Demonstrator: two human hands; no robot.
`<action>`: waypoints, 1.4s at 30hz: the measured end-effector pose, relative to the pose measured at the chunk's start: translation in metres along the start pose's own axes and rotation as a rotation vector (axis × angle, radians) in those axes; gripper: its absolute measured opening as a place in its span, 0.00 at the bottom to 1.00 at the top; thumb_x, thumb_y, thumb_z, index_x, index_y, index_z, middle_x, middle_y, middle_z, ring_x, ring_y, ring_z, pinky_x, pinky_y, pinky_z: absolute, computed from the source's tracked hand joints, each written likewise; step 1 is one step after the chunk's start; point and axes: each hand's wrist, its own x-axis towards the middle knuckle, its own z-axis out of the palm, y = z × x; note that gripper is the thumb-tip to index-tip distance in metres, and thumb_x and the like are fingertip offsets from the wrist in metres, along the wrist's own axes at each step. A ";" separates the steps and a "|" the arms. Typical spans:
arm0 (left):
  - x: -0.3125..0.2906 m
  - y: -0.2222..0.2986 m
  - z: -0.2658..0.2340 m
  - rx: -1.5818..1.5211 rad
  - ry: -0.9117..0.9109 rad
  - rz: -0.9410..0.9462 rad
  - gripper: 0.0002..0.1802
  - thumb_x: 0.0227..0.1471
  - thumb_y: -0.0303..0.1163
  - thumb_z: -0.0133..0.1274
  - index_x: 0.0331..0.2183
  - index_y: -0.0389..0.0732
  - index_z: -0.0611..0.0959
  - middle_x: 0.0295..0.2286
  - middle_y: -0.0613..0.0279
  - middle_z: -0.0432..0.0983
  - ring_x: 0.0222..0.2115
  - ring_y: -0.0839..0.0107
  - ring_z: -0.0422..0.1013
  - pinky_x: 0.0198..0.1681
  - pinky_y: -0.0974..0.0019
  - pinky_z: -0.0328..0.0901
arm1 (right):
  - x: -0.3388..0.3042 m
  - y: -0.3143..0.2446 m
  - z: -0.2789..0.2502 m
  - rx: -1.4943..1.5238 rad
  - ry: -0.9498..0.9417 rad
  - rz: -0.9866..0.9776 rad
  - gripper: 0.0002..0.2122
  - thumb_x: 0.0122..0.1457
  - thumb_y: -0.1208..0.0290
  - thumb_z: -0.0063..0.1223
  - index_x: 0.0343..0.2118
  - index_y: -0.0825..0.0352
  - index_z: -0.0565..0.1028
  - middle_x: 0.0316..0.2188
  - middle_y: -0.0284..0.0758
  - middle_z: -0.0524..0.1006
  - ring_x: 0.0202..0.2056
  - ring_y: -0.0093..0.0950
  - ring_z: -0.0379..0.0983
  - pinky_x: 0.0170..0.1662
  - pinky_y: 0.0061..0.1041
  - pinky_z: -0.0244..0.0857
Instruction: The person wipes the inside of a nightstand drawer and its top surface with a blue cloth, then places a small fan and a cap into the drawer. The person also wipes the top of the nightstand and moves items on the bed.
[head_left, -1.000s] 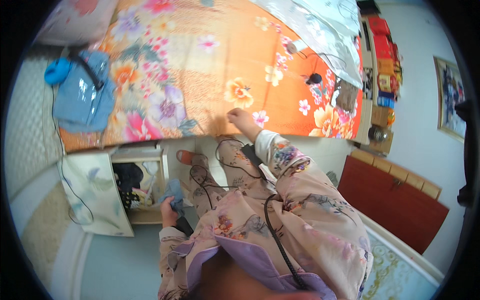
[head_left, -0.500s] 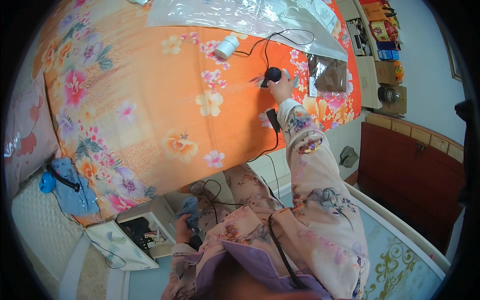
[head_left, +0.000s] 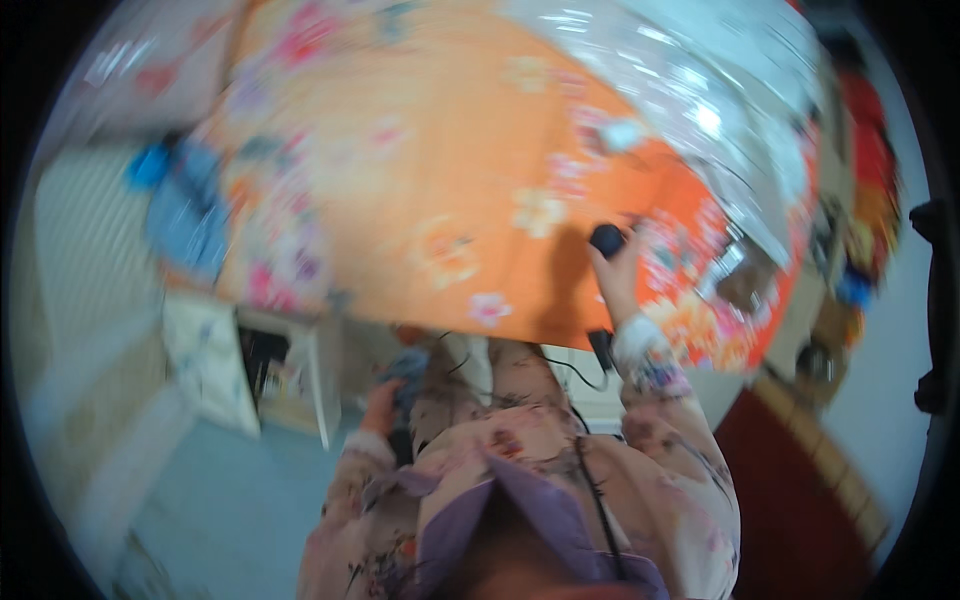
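My right hand is closed around a small round black object over the orange floral bedsheet; blur hides what kind it is. Near that wrist, at the bed's edge, hangs a black rectangular block on a black cord. Farther off on the sheet lies a small white cylinder. My left hand, low beside my legs, grips a blue-grey cloth.
Clear plastic sheeting and a packet with a brown patch lie on the bed's far right. An open bedside cabinet stands at the left, below blue fabric and a blue round item. A dark red chest is at lower right.
The view has turned and blurred, shifting the bed across it. My right hand has come nearer my body with the black object. My left hand still grips the cloth.
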 end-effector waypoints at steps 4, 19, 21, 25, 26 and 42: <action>-0.001 -0.033 -0.002 -0.379 -0.159 0.202 0.22 0.42 0.26 0.53 0.44 0.38 0.74 0.36 0.58 0.73 0.32 0.66 0.71 0.36 0.67 0.67 | -0.094 -0.082 0.071 0.360 -0.636 0.036 0.25 0.44 0.75 0.62 0.44 0.71 0.63 0.39 0.41 0.68 0.41 0.30 0.68 0.45 0.27 0.64; -0.003 -0.124 -0.187 -0.929 0.135 0.259 0.27 0.37 0.18 0.51 0.45 0.32 0.72 0.35 0.58 0.74 0.35 0.66 0.71 0.40 0.68 0.66 | -0.372 -0.238 0.427 -0.482 -1.482 -0.934 0.30 0.42 0.67 0.63 0.50 0.65 0.63 0.43 0.50 0.69 0.45 0.48 0.68 0.47 0.38 0.64; -0.011 -0.144 -0.210 -0.990 0.152 0.239 0.25 0.38 0.18 0.50 0.44 0.32 0.73 0.34 0.59 0.74 0.35 0.67 0.71 0.41 0.68 0.66 | -0.401 -0.234 0.459 -0.542 -1.561 -0.970 0.31 0.42 0.68 0.63 0.51 0.66 0.62 0.43 0.51 0.69 0.45 0.48 0.67 0.48 0.38 0.63; -0.015 -0.174 -0.235 -1.107 0.113 0.181 0.25 0.36 0.18 0.52 0.43 0.35 0.74 0.34 0.59 0.74 0.35 0.68 0.70 0.39 0.68 0.66 | -0.432 -0.221 0.487 -0.648 -1.456 -1.197 0.33 0.48 0.63 0.60 0.55 0.69 0.59 0.43 0.54 0.68 0.45 0.49 0.67 0.48 0.38 0.63; -0.015 -0.178 -0.238 -1.134 0.109 0.170 0.25 0.36 0.18 0.52 0.43 0.35 0.74 0.34 0.59 0.74 0.35 0.68 0.70 0.40 0.68 0.66 | -0.436 -0.216 0.487 -0.729 -1.408 -1.247 0.33 0.49 0.62 0.59 0.55 0.70 0.58 0.43 0.54 0.68 0.46 0.49 0.67 0.48 0.38 0.63; 0.003 -0.186 -0.227 -1.575 0.165 0.207 0.32 0.38 0.17 0.51 0.50 0.32 0.67 0.41 0.53 0.71 0.40 0.63 0.70 0.43 0.66 0.67 | -0.436 -0.127 0.515 -0.168 -1.573 1.001 0.17 0.52 0.87 0.39 0.43 0.63 0.68 0.38 0.35 0.69 0.37 0.30 0.68 0.40 0.31 0.65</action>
